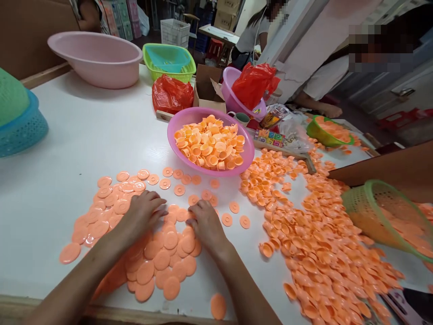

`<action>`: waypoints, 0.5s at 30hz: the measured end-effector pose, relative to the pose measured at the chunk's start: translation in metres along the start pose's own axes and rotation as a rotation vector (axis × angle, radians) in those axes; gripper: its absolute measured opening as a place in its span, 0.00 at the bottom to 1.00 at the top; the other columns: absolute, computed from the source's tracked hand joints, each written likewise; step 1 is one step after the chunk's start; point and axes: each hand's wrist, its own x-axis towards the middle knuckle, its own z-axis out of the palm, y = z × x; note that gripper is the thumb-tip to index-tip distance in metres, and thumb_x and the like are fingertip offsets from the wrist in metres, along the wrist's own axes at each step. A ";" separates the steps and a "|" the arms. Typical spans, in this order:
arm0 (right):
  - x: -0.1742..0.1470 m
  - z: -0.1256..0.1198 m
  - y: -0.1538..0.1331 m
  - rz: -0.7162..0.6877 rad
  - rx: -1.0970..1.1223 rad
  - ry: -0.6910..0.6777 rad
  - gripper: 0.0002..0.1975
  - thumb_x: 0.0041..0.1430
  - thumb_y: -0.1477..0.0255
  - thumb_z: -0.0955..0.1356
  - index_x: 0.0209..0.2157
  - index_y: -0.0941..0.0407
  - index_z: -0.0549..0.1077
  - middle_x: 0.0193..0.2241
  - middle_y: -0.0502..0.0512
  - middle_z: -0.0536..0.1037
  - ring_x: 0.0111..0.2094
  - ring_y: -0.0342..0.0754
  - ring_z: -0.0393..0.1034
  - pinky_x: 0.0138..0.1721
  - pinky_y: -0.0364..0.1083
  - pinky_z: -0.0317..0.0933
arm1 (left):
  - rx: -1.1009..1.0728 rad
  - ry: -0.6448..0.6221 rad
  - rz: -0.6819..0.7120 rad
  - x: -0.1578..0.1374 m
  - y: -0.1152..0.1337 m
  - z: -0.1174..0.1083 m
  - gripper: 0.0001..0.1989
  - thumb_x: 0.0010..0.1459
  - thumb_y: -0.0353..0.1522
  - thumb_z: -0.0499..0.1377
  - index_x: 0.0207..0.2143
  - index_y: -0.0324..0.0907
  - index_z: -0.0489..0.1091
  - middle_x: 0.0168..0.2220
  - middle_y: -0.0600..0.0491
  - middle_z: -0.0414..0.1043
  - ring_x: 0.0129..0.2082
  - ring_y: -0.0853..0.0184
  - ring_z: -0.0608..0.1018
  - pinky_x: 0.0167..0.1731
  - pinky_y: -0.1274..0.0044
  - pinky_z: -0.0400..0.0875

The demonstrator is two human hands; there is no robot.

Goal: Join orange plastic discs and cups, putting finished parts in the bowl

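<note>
Orange plastic saucers lie in a loose, overlapping spread on the white table in front of me. My left hand rests among them, its fingers apart and curved, touching the saucers around it. Beside it, my right hand has its fingers bent down at the right edge of the spread, near a few single saucers, with nothing gripped that I can make out. Just beyond both hands stands a pink basin heaped with small orange toy cups.
A large pile of orange cups covers the table's right side, by a tipped green basket. At the back are a pale pink tub, a red plastic bag and a cardboard box. Another person's hand shows at right.
</note>
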 end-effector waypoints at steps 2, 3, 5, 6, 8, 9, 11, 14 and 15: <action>-0.005 0.000 0.000 0.055 0.073 0.024 0.09 0.51 0.83 0.71 0.31 0.55 0.72 0.33 0.52 0.73 0.38 0.50 0.66 0.38 0.48 0.62 | -0.061 -0.011 -0.038 0.009 0.012 0.009 0.04 0.53 0.31 0.61 0.34 0.44 0.74 0.40 0.48 0.74 0.42 0.56 0.72 0.37 0.68 0.60; -0.008 -0.001 0.001 0.071 0.123 0.047 0.09 0.52 0.83 0.71 0.30 0.54 0.71 0.32 0.51 0.73 0.37 0.49 0.66 0.37 0.47 0.62 | -0.084 -0.019 -0.061 0.013 0.017 0.013 0.04 0.50 0.30 0.62 0.32 0.43 0.73 0.38 0.49 0.74 0.42 0.56 0.72 0.36 0.69 0.61; -0.015 -0.005 0.007 0.069 0.176 0.115 0.08 0.54 0.81 0.70 0.27 0.54 0.71 0.30 0.50 0.73 0.35 0.48 0.66 0.37 0.46 0.62 | -0.121 -0.041 -0.098 0.014 0.023 0.017 0.03 0.49 0.28 0.61 0.28 0.42 0.70 0.33 0.51 0.74 0.36 0.60 0.73 0.32 0.72 0.62; -0.019 -0.007 0.011 0.055 0.156 0.152 0.08 0.56 0.80 0.69 0.26 0.54 0.71 0.29 0.50 0.73 0.35 0.48 0.65 0.36 0.47 0.61 | -0.136 -0.049 -0.108 0.013 0.025 0.016 0.02 0.49 0.28 0.60 0.27 0.43 0.68 0.29 0.54 0.73 0.31 0.63 0.73 0.29 0.74 0.63; -0.025 -0.011 0.018 0.013 0.049 0.193 0.10 0.58 0.80 0.68 0.25 0.54 0.72 0.28 0.52 0.72 0.35 0.50 0.63 0.36 0.47 0.60 | -0.201 -0.066 -0.152 0.009 0.026 0.012 0.04 0.52 0.31 0.58 0.26 0.43 0.66 0.23 0.57 0.70 0.24 0.68 0.71 0.24 0.77 0.62; -0.027 -0.012 0.020 -0.009 -0.006 0.197 0.10 0.59 0.80 0.67 0.25 0.54 0.73 0.28 0.53 0.72 0.35 0.50 0.62 0.36 0.48 0.59 | -0.252 -0.071 -0.187 0.006 0.026 0.008 0.06 0.54 0.34 0.58 0.25 0.43 0.66 0.22 0.58 0.69 0.23 0.70 0.70 0.23 0.78 0.62; -0.027 -0.009 0.020 -0.051 -0.068 0.181 0.09 0.60 0.80 0.66 0.30 0.54 0.75 0.29 0.54 0.72 0.36 0.51 0.61 0.37 0.48 0.59 | -0.365 -0.069 -0.254 0.002 0.029 0.002 0.10 0.54 0.38 0.59 0.24 0.43 0.66 0.21 0.59 0.69 0.22 0.70 0.70 0.22 0.79 0.63; -0.013 0.000 0.011 -0.110 -0.147 0.143 0.15 0.59 0.84 0.65 0.42 0.53 0.76 0.35 0.57 0.72 0.38 0.52 0.61 0.36 0.48 0.59 | -0.454 -0.049 -0.281 0.002 0.033 -0.004 0.10 0.52 0.38 0.61 0.24 0.43 0.67 0.22 0.59 0.70 0.23 0.70 0.70 0.23 0.79 0.64; -0.006 0.004 0.006 -0.129 -0.187 0.119 0.17 0.58 0.85 0.64 0.43 0.53 0.75 0.36 0.57 0.71 0.38 0.52 0.61 0.35 0.48 0.58 | -0.453 -0.027 -0.268 0.003 0.034 -0.004 0.09 0.53 0.37 0.61 0.24 0.43 0.68 0.22 0.59 0.71 0.23 0.70 0.71 0.24 0.79 0.65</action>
